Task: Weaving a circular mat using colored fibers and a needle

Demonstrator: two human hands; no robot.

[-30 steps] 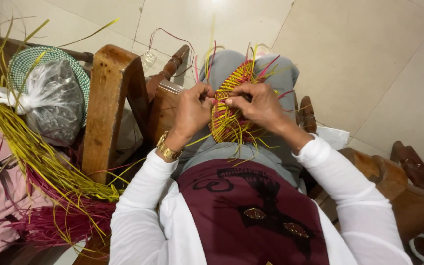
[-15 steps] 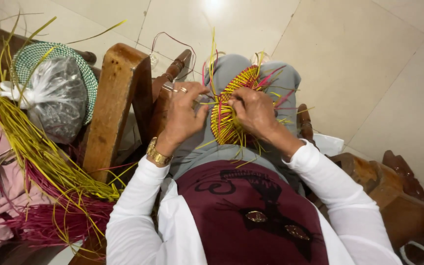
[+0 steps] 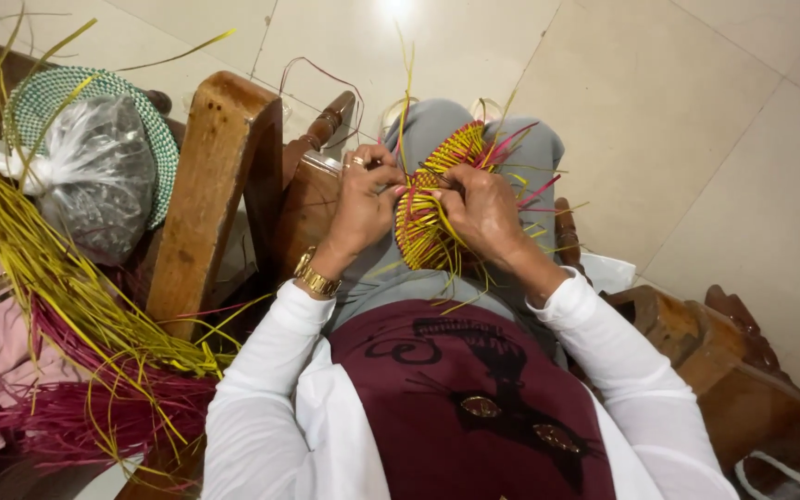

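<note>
While the person sits in a wooden chair with grey-trousered knees pointing toward twelve o'clock, a half-woven piece of yellow and magenta strips (image 3: pixel 432 218) stands on edge on the lap, just above the centre of the view, with loose strand ends fanning out toward twelve and three o'clock. The left hand (image 3: pixel 363 199), wearing a ring and a gold wristwatch (image 3: pixel 315 276), sits at the piece's nine o'clock side with its fingers (image 3: pixel 383 174) curled and pressed together, pinching strands at the upper rim. The right hand (image 3: pixel 481 208) lies against the piece's three o'clock side, its fingers (image 3: pixel 437 196) bent over the weave and gripping it; the fingertips of both hands nearly meet at the top edge. White sleeves and a maroon top fill the six o'clock part of the view. At about nine o'clock, the chair's wooden armrest (image 3: pixel 210 185) runs upward, and beyond it a bundle of loose yellow and magenta strips (image 3: pixel 76 324) spills downward toward seven o'clock. Near ten o'clock a knotted clear plastic bag (image 3: pixel 94 181) rests on a green woven disc (image 3: pixel 155 120). Pale floor tiles (image 3: pixel 696 111) spread across the one to three o'clock area.
</note>
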